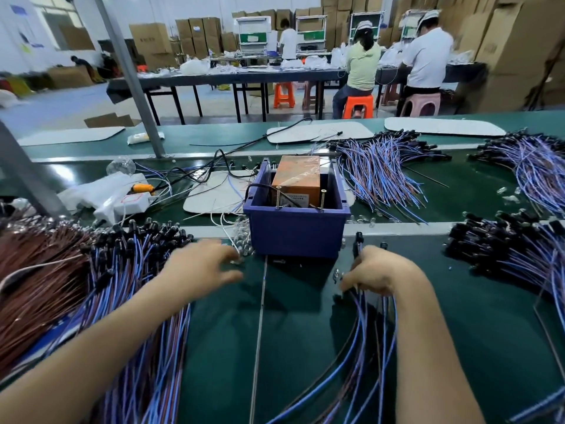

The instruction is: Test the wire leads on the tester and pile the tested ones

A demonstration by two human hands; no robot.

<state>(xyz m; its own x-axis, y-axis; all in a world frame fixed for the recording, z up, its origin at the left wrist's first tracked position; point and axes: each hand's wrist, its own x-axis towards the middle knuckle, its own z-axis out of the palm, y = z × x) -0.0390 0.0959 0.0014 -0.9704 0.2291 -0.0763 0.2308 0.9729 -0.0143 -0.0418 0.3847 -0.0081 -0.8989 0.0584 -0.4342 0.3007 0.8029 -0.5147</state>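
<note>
While the right hand [371, 270] grips a bundle of wire leads [362, 319] on the bench, black tips aimed away toward the tester [296, 179] just ahead, the left hand [198, 267] hovers open-fingered, holding nothing.

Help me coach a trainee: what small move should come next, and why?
Probably lift the right hand so the wire leads it grips reach the two screws on the orange tester in the blue bin. Their black-capped ends stand by the bin's front, not touching the tester; the left hand is open, holding nothing.
</note>
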